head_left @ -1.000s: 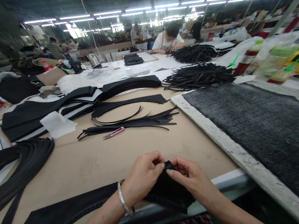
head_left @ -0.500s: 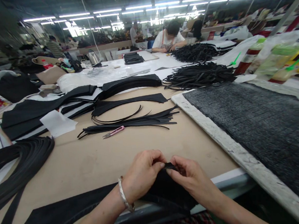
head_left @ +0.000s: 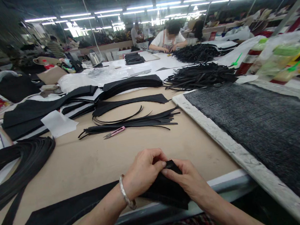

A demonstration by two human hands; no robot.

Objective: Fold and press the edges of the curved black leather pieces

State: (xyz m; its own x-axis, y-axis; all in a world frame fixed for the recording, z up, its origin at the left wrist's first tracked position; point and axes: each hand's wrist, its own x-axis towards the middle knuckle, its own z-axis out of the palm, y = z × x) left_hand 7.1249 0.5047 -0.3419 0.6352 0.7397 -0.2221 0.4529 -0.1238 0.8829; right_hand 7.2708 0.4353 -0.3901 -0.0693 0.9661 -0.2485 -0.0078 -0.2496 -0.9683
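A long black leather-like piece (head_left: 69, 210) lies along the table's near edge, its right end raised between my hands. My left hand (head_left: 145, 170), with a silver bangle at the wrist, pinches the edge of that end between thumb and fingers. Close beside it, my right hand (head_left: 184, 175) grips the same end, thumb on top and fingers behind. Farther up the table are pink-handled thread snips (head_left: 115, 132), just in front of a bundle of thin black strips (head_left: 132, 122).
Coiled black strips (head_left: 29, 164) lie at the left. Behind are stacked black panels (head_left: 132, 84) and a strip pile (head_left: 199, 75). A white-edged board with a dark surface (head_left: 261, 129) stands at the right, near bottles (head_left: 253, 57). Across the table a person (head_left: 169, 39) works.
My right hand has shifted slightly left, closer to my left hand. The end of the black piece has moved left with it and shows more between the fingers.
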